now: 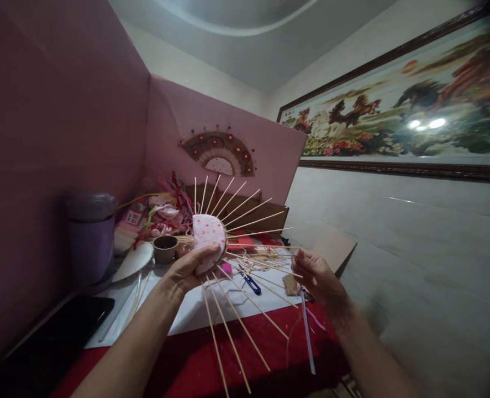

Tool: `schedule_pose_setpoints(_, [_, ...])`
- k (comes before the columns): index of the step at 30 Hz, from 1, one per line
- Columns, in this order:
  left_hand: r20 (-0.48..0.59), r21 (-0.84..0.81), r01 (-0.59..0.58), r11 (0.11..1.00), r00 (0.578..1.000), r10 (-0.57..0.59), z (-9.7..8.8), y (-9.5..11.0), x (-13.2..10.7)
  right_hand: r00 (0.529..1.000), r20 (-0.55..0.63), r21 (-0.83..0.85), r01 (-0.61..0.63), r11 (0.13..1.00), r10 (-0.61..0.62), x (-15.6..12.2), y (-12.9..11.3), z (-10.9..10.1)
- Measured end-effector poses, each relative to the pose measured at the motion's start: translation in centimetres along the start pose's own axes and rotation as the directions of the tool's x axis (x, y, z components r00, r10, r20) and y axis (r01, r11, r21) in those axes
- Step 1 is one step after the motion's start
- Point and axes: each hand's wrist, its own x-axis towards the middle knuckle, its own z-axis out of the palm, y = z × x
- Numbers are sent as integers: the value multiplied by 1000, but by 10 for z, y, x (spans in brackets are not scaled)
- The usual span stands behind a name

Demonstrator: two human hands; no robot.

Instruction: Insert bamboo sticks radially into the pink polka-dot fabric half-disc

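My left hand (190,268) grips a half-round fan base (208,229) covered in white cloth with pink-red dots, the thumb pressed on its face. Thin wooden sticks (245,205) radiate from the curved edge of this base, spread from upright round to downward. Closed in a pinch, my right hand (317,273) is at the outer tips of the sticks on the right. What its fingers hold is too small to make out. A fine thread (287,351) hangs below, near the tip of a lower stick.
A finished fan (220,149) is fixed to the pink board (269,143) behind. On the white sheet (190,318) lie a blue cutter (251,282) and loose sticks. A small cup (165,251), a purple flask (91,243) and a black phone (70,326) are at left.
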Motion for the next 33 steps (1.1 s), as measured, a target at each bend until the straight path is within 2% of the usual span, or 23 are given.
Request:
schedule_pose_setpoints(3, [7,-5,-8,1000,1000,8,0,0,1,995,-30,-30,91,995,-92,-7,1,-1])
schedule_pose_setpoints(6, [14,26,-16,1000,1000,16,-1,-1,1,974,-95,-133,193,972,-207,-11,-4,-2])
schedule_pose_setpoints(9, [32,75,0,997,999,-2,-3,-1,1,910,-195,-302,300,905,-367,-11,-11,-3])
schedule_pose_setpoints(11, [40,84,37,996,998,-40,-2,-1,1,869,-253,-370,320,872,-426,-7,-9,-6])
schedule_pose_setpoints(13, [44,63,68,996,997,-71,-1,1,-1,863,-287,-367,302,880,-416,1,1,-8])
schedule_pose_setpoints(15, [45,30,88,996,995,-89,1,4,-4,879,-287,-357,271,894,-381,10,17,-7])
schedule_pose_setpoints(18, [80,-10,122,993,989,-121,4,5,-8,898,-223,-519,220,826,-380,26,38,5])
schedule_pose_setpoints(22, [129,-34,152,988,981,-146,5,4,-10,916,-129,-811,123,571,-380,48,47,38])
schedule_pose_setpoints(24, [148,-31,150,988,978,-144,5,3,-10,927,-108,-888,73,453,-360,59,48,57])
schedule_pose_setpoints(26, [164,-21,148,989,976,-143,5,2,-10,944,-73,-924,56,377,-321,69,50,73])
schedule_pose_setpoints(29, [162,-7,132,991,978,-129,6,0,-9,959,-52,-937,50,345,-278,79,56,92])
schedule_pose_setpoints(33, [160,-46,48,998,986,-40,4,-4,-6,977,-63,-921,22,388,-205,79,63,105])
